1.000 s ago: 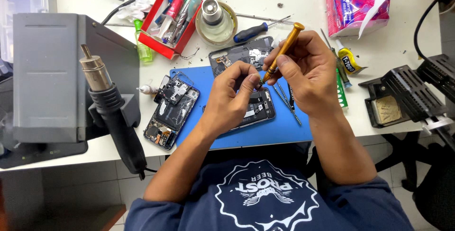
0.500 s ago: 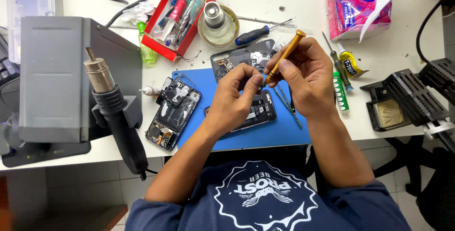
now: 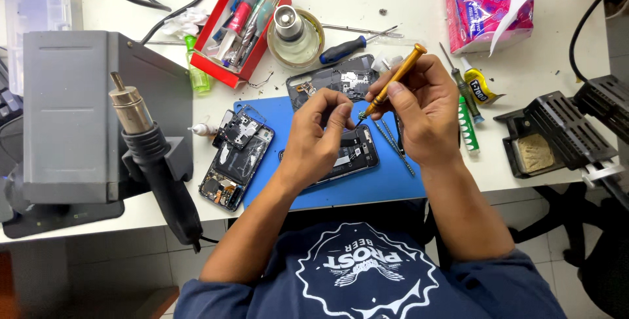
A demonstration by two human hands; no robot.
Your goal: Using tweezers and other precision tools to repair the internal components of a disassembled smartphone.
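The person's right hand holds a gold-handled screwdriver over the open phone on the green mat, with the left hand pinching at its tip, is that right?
Not quite: the mat is blue, not green, as the head view shows. The right hand does hold the gold-handled screwdriver over the open phone, with the left hand pinching at its tip.

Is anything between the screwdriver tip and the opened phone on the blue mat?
Partly. The left hand sits over the opened phone on the blue mat, its fingertips pinched at the tip of the orange-handled screwdriver held by the right hand. Nothing else visible lies between the tip and the phone.
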